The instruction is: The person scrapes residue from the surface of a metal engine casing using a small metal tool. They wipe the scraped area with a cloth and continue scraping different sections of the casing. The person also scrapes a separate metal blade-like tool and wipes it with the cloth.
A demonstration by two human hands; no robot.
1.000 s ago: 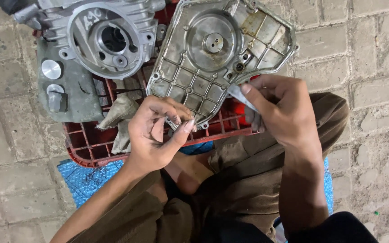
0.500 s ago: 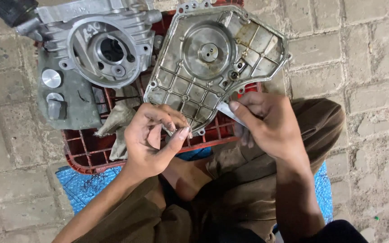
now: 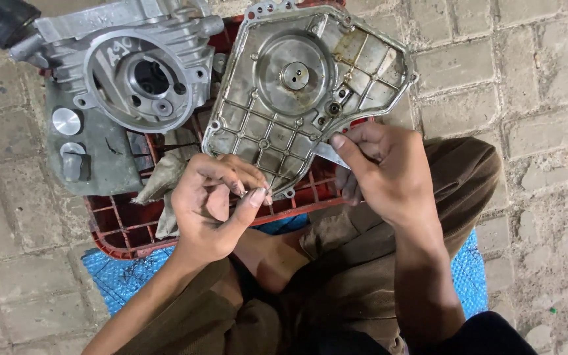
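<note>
From the head view I see my left hand (image 3: 215, 207) curled, thumb and fingertips pinched on something too small to tell, at the lower edge of the flat ribbed grey metal engine cover (image 3: 300, 89). My right hand (image 3: 382, 171) grips that cover's lower right edge, fingers closed over a thin metal blade (image 3: 329, 152). The cover leans on a red plastic crate (image 3: 126, 227), beside a grey cast engine casing (image 3: 116, 85) and a dirty rag (image 3: 165, 184).
</note>
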